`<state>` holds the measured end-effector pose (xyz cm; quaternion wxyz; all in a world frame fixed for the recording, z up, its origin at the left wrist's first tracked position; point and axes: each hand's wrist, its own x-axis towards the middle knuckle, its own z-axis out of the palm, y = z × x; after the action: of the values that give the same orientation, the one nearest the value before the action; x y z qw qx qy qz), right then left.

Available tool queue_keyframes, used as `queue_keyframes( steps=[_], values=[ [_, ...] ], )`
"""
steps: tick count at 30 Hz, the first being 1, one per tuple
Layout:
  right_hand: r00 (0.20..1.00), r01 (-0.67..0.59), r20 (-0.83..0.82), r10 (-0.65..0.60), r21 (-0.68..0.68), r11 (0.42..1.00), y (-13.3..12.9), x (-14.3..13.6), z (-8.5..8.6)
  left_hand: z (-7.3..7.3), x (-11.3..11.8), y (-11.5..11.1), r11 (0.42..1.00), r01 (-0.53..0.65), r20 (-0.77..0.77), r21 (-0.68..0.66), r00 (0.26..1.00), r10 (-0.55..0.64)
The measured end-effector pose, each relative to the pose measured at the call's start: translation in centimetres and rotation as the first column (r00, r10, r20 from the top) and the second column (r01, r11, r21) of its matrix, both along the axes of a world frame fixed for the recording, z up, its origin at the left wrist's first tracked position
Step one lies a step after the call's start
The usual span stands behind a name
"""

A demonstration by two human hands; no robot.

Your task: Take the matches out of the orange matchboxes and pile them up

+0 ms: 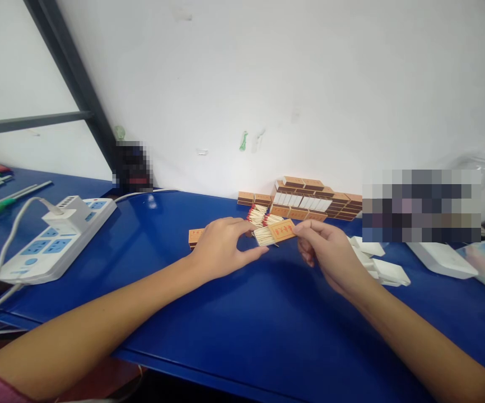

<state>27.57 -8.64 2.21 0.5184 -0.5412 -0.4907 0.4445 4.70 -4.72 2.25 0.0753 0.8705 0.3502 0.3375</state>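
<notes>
Right hand (pixel 320 243) pinches a flat, orange cardboard matchbox (pixel 283 230), partly open over slender, pale matchsticks (pixel 264 236). Left hand (pixel 222 243), thumb and forefinger spread, curves beside its open end.

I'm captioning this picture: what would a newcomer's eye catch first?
Probably the partly open matchbox in the right hand, the left hand at its open end. Just behind lie red-tipped matches, with stacked matchboxes near the wall. The white power strip at left also stands out.

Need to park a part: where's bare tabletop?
Free: blue tabletop between left forearm and right forearm; also between power strip and matchbox beside left hand. Crowded: beyond the open matchbox, with matches and stacked matchboxes; beside right forearm, white pieces.
</notes>
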Motion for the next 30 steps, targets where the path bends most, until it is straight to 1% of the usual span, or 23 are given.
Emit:
queue_keyframes(
  steps=[4, 6, 8, 10, 12, 14, 15, 16, 18, 21, 23, 24, 27, 30],
  values=[
    [0.998, 0.064, -0.022, -0.064, 0.034, 0.997, 0.7, 1.0, 0.3, 0.2, -0.1, 0.0, 1.0, -0.021, 0.017, 0.006, 1.0, 0.021],
    [0.99, 0.135, -0.05, -0.132, 0.072, 0.988, 1.2, 1.8, 0.8, 0.3, -0.2, 0.1, 0.999, -0.046, 0.015, -0.008, 0.999, 0.046],
    [0.971, 0.235, -0.076, -0.227, 0.142, 0.961, 1.6, 3.2, 1.7, 0.4, -0.2, 0.2, 0.997, -0.07, 0.011, -0.014, 0.997, 0.07],
    [0.932, 0.361, -0.077, -0.353, 0.23, 0.904, 2.2, 5.0, 2.6, 0.3, -0.2, 0.2, 0.997, -0.074, 0.01, -0.007, 0.997, 0.074],
    [0.857, 0.502, -0.043, -0.513, 0.288, 0.815, 2.9, 7.3, 3.4, 0.1, -0.1, 0.1, 0.998, -0.061, 0.005, 0.009, 0.998, 0.061],
    [0.771, 0.614, -0.004, -0.637, 0.274, 0.741, 3.6, 9.5, 3.9, -0.1, 0.0, 0.0, 0.999, -0.039, -0.009, 0.031, 0.999, 0.039],
    [0.746, 0.642, 0.003, -0.666, 0.259, 0.721, 4.0, 10.5, 4.0, -0.2, 0.0, -0.1, 0.999, -0.03, -0.018, 0.045, 0.999, 0.031],
    [0.735, 0.657, 0.012, -0.678, 0.239, 0.715, 4.4, 11.4, 4.0, -0.3, 0.1, -0.2, 0.998, -0.025, -0.024, 0.064, 0.999, 0.027],
    [0.739, 0.658, 0.019, -0.673, 0.195, 0.728, 5.2, 12.7, 3.8, -0.5, 0.1, -0.3, 0.995, -0.019, -0.032, 0.099, 0.999, 0.023],
    [0.802, 0.592, 0.019, -0.597, 0.111, 0.798, 6.4, 13.6, 3.3, -0.6, 0.1, -0.3, 0.994, -0.018, -0.046, 0.11, 0.999, 0.023],
    [0.848, 0.528, 0.012, -0.53, 0.066, 0.847, 7.0, 13.7, 2.9, -0.6, 0.1, -0.4, 0.995, -0.015, -0.055, 0.102, 0.998, 0.021],
    [0.862, 0.505, 0.011, -0.506, 0.054, 0.862, 7.2, 13.7, 2.7, -0.7, 0.2, -0.4, 0.994, -0.014, -0.056, 0.105, 0.998, 0.02],
    [0.88, 0.473, 0.02, -0.474, 0.052, 0.88, 7.3, 13.5, 2.2, -0.8, 0.2, -0.4, 0.991, -0.007, -0.06, 0.134, 0.998, 0.015],
    [0.879, 0.471, 0.046, -0.475, 0.069, 0.879, 7.2, 13.4, 2.0, -1.0, 0.2, -0.4, 0.988, -0.001, -0.066, 0.151, 0.998, 0.011]
  ],
)
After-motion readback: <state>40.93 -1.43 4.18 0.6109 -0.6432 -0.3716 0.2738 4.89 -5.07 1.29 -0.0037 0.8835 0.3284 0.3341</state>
